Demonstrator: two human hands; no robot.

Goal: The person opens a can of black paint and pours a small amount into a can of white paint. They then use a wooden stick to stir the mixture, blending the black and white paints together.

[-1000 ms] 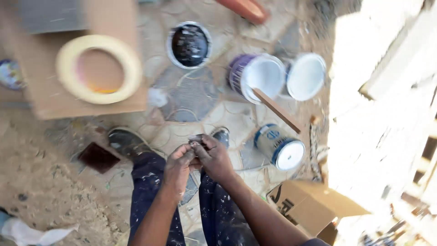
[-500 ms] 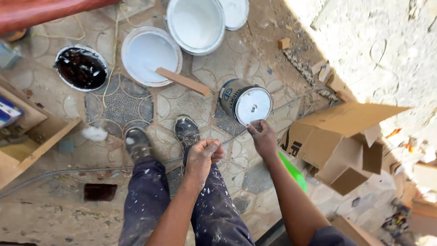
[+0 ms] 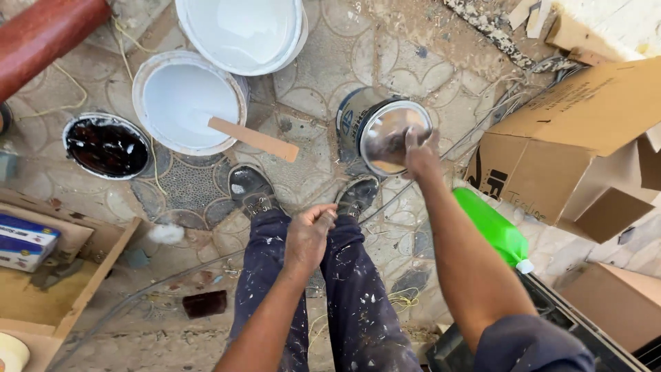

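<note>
1. In the centre right of the frame, my right hand (image 3: 421,155) reaches down over a metal paint can (image 3: 382,132) with a shiny closed lid. The hand is blurred; its fingers lie on or just above the lid's right edge, and I cannot tell whether they grip it.
2. The can stands on the patterned stone floor (image 3: 323,62), just above my right shoe (image 3: 358,196) in the picture.
3. Lower, near the middle, my left hand (image 3: 308,238) is curled into a loose fist above my paint-spattered trousers (image 3: 344,303). Whether anything sits inside the fist I cannot tell.
4. My left shoe (image 3: 251,191) is just left of the right shoe.
5. In the upper left, a white bucket (image 3: 187,102) holds white paint, and a flat wooden stir stick (image 3: 253,138) leans out of it toward the shoes.
6. At the top centre, a second white bucket (image 3: 241,31) touches the first one's rim.
7. At the left edge, a round can of dark paint (image 3: 105,145) stands open, just beside the first bucket.
8. On the right, an open cardboard box (image 3: 585,138) lies tilted, near the metal can but apart from it.
9. Below that box, a bright green bottle (image 3: 492,231) with a white cap lies just right of my right forearm.
10. At the top left corner, a reddish-brown rounded beam (image 3: 45,31) crosses the frame.
</note>
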